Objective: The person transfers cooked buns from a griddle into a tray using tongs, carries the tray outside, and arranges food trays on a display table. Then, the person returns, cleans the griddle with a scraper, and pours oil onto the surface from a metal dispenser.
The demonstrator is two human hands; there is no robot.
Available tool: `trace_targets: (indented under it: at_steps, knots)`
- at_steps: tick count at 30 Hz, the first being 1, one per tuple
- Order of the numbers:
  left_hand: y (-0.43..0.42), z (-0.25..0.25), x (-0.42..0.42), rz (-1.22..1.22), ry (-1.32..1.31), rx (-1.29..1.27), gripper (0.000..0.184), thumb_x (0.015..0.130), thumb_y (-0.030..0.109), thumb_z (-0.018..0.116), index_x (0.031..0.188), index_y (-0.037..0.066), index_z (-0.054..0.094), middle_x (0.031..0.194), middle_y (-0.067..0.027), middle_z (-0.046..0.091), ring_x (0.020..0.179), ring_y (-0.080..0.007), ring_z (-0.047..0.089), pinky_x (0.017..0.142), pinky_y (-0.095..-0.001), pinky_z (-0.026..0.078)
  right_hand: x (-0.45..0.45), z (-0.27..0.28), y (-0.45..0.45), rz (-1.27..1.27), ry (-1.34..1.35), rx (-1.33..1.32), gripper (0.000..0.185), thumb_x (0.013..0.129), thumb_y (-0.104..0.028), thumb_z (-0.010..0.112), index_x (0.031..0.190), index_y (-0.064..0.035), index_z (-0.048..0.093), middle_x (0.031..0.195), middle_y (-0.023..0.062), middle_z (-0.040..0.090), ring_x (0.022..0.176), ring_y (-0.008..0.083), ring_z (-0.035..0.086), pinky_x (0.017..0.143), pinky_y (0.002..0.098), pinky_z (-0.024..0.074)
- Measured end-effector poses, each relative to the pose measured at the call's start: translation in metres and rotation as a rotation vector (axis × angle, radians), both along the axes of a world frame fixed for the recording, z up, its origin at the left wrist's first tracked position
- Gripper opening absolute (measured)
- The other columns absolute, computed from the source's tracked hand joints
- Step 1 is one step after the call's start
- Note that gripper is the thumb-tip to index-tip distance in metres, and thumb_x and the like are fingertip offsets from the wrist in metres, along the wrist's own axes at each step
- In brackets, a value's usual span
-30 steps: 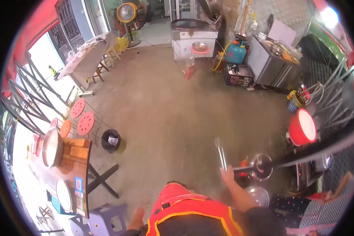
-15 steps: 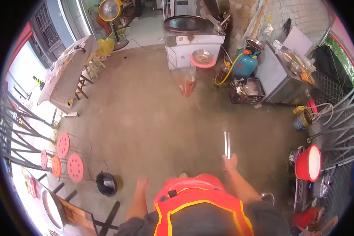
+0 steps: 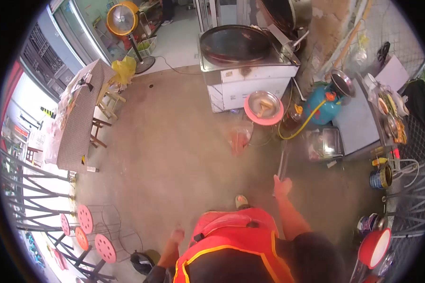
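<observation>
A pink stool (image 3: 268, 122) partly hid the griddle stand (image 3: 231, 96). The left sleeve (image 3: 157, 275) overlapped a black bin (image 3: 139, 262). I couldn't tell whether the left grip (image 3: 176, 236), blurred and low, was open or closed; the right grip (image 3: 282, 187) was clamped round metal tongs (image 3: 283, 162) above the floor (image 3: 189, 141), tips smeared. Half a second earlier they'd gleamed brightly; now they looked dull and nearer the stand.

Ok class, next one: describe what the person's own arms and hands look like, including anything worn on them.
Dark, plain-looking sleeves cover the upper arms, leaving the forearms bare. The left hand and right hand show no gloves; blur hides finer detail. Between the arms is a yellow-edged red apron.
</observation>
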State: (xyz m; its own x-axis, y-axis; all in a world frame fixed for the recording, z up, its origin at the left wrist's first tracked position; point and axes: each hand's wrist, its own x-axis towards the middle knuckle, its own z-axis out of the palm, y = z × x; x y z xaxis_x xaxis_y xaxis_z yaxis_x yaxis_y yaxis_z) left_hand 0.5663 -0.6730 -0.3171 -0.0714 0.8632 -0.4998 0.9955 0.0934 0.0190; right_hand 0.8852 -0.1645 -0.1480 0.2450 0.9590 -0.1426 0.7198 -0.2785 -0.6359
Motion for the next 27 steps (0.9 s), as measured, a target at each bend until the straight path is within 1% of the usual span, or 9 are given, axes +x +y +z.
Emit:
trace_targets:
  at_steps: [3, 4, 7, 11, 16, 18, 22, 24, 27]
  knots:
    - [-0.017, 0.045, -0.010, 1.532, -1.148, -0.202, 0.011, 0.071, 0.015, 0.050, 0.080, 0.012, 0.055, 0.067, -0.0041, 0.055, 0.061, -0.0239, 0.055, 0.059, -0.0349, 0.046, -0.091, 0.019, 0.071, -0.033, -0.056, 0.136, 0.051, 0.062, -0.040, 0.069, 0.085, 0.0031, 0.054, 0.094, 0.0205, 0.052, 0.091, 0.0374, 0.049, 0.078, 0.0462, 0.0409]
    - [-0.012, 0.053, -0.020, 1.683, -1.126, -0.240, 0.013, 0.072, 0.016, 0.051, 0.083, 0.011, 0.055, 0.070, -0.0044, 0.055, 0.065, -0.0236, 0.055, 0.061, -0.0346, 0.046, -0.117, 0.021, 0.096, -0.062, -0.046, 0.096, 0.052, 0.062, -0.042, 0.069, 0.084, 0.0027, 0.054, 0.095, 0.0203, 0.052, 0.091, 0.0371, 0.049, 0.079, 0.0456, 0.0409]
    - [0.022, 0.063, -0.084, 1.633, -0.887, -0.304, 0.020, 0.074, 0.020, 0.052, 0.091, 0.010, 0.053, 0.080, -0.0053, 0.054, 0.074, -0.0225, 0.054, 0.067, -0.0339, 0.045, -0.193, 0.026, 0.162, -0.167, -0.088, -0.011, 0.055, 0.061, -0.046, 0.069, 0.083, 0.0024, 0.056, 0.092, 0.0206, 0.054, 0.087, 0.0352, 0.053, 0.075, 0.0455, 0.0430]
    - [0.115, 0.078, -0.249, 1.241, -0.623, -0.164, 0.030, 0.077, 0.025, 0.053, 0.102, 0.008, 0.051, 0.094, -0.0064, 0.054, 0.086, -0.0211, 0.052, 0.074, -0.0328, 0.043, -0.269, 0.017, 0.207, -0.339, -0.086, -0.072, 0.056, 0.061, -0.043, 0.068, 0.090, 0.0011, 0.053, 0.100, 0.0183, 0.049, 0.098, 0.0365, 0.044, 0.083, 0.0457, 0.0384]
    - [0.323, 0.151, -0.456, 1.423, -1.079, 0.517, 0.044, 0.081, 0.031, 0.055, 0.116, 0.005, 0.048, 0.111, -0.0078, 0.053, 0.101, -0.0193, 0.051, 0.084, -0.0316, 0.041, -0.322, -0.002, 0.263, -0.465, -0.133, -0.051, 0.058, 0.061, -0.043, 0.069, 0.095, 0.0008, 0.051, 0.104, 0.0178, 0.047, 0.101, 0.0353, 0.041, 0.083, 0.0458, 0.0373]
    - [0.449, 0.254, -0.467, 1.354, -1.031, 0.458, 0.045, 0.084, 0.031, 0.052, 0.117, 0.001, 0.045, 0.109, -0.0096, 0.053, 0.100, -0.0188, 0.051, 0.084, -0.0305, 0.041, -0.330, -0.032, 0.293, -0.461, -0.218, 0.083, 0.059, 0.060, -0.046, 0.069, 0.092, 0.0009, 0.053, 0.099, 0.0172, 0.051, 0.097, 0.0349, 0.045, 0.081, 0.0446, 0.0396]
    - [0.562, 0.336, -0.431, 1.241, -0.942, 0.384, 0.045, 0.085, 0.031, 0.051, 0.118, 0.002, 0.045, 0.108, -0.0102, 0.054, 0.097, -0.0184, 0.052, 0.083, -0.0302, 0.042, -0.344, -0.064, 0.354, -0.524, -0.317, 0.067, 0.060, 0.058, -0.046, 0.070, 0.091, 0.0003, 0.052, 0.099, 0.0165, 0.050, 0.097, 0.0348, 0.044, 0.082, 0.0449, 0.0382]
    - [0.593, 0.343, -0.417, 1.142, -0.823, 0.235, 0.044, 0.085, 0.030, 0.049, 0.119, 0.001, 0.044, 0.107, -0.0107, 0.054, 0.097, -0.0182, 0.053, 0.082, -0.0301, 0.042, -0.348, -0.094, 0.383, -0.485, -0.418, 0.249, 0.056, 0.059, -0.043, 0.070, 0.089, -0.0002, 0.050, 0.096, 0.0161, 0.049, 0.093, 0.0345, 0.045, 0.082, 0.0458, 0.0367]
    - [0.543, 0.277, -0.445, 1.521, -1.078, 0.078, 0.040, 0.085, 0.027, 0.049, 0.115, 0.001, 0.047, 0.101, -0.0105, 0.056, 0.091, -0.0181, 0.055, 0.076, -0.0292, 0.045, -0.357, -0.119, 0.420, -0.486, -0.430, 0.167, 0.055, 0.059, -0.043, 0.070, 0.089, -0.0008, 0.051, 0.095, 0.0158, 0.051, 0.092, 0.0341, 0.047, 0.081, 0.0455, 0.0382]
